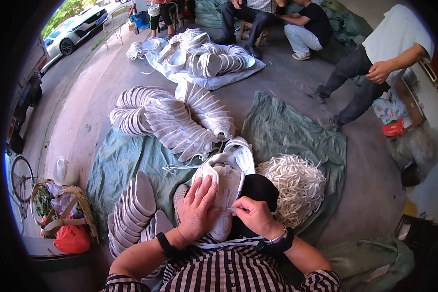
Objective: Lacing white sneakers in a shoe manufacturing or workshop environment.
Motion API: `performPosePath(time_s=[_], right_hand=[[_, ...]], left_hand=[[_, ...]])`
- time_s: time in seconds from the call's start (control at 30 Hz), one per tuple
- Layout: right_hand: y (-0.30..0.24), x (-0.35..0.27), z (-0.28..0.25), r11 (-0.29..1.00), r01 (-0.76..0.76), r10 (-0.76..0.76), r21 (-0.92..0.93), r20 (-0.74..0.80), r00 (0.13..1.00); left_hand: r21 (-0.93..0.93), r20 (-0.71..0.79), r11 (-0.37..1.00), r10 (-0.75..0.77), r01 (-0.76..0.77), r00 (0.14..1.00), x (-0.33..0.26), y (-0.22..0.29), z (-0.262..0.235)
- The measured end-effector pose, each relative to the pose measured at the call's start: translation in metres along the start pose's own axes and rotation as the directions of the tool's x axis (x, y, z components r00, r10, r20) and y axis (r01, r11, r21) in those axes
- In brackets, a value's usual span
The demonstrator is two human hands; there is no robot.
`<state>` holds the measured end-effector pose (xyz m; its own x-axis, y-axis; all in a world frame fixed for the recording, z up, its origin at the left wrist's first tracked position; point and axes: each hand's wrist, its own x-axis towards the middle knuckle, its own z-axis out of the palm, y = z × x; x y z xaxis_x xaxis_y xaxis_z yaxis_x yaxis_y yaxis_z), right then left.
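A white shoe (228, 182) lies in front of me with its toe toward my body. My left hand (198, 207) rests on its left side, fingers stretched out over the upper and holding nothing. On the other side, my right hand (254, 214) is closed in a pinch on a thin white shoelace (231, 209) at the front of the shoe. Just past the shoe's heel lies another white shoe (241, 155). Beside my right hand is a black rounded thing (259, 189), and right of that a big heap of loose white laces (297, 187).
Stacked white shoes (180, 119) lie on a green tarp (297, 131) ahead. More nested pieces (134, 209) stand at my left, near a basket (63, 219) with a red bag. Farther off are a shoe pile on a white sheet (204, 82), seated people and a walking person (370, 68).
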<state>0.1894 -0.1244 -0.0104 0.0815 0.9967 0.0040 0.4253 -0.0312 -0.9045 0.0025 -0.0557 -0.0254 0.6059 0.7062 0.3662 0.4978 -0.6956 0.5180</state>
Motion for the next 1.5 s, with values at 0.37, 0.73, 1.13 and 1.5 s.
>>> performPosePath(time_s=[0.37, 0.73, 1.13, 1.5], right_hand=[[0.004, -0.002, 0.01, 0.989, -0.093, 0.092, 0.117, 0.012, 0.996], [0.005, -0.003, 0.011, 0.941, -0.193, 0.185, 0.277, 0.056, 0.981], [0.005, 0.006, 0.012, 0.738, -0.396, 0.357, 0.547, 0.182, 0.916], [0.034, -0.008, 0.014, 0.94, 0.221, -0.25, -0.262, -0.083, 0.965]], left_hand=[[-0.042, -0.003, 0.997, -0.067, 0.067, 0.998, -0.003, -0.004, 0.001], [-0.08, 0.049, 0.992, -0.089, 0.093, 0.995, -0.004, -0.004, 0.0], [-0.13, 0.006, 0.99, -0.055, 0.056, 0.998, 0.002, -0.009, 0.004], [0.13, 0.055, 0.925, 0.354, -0.358, 0.934, -0.003, -0.015, -0.019]])
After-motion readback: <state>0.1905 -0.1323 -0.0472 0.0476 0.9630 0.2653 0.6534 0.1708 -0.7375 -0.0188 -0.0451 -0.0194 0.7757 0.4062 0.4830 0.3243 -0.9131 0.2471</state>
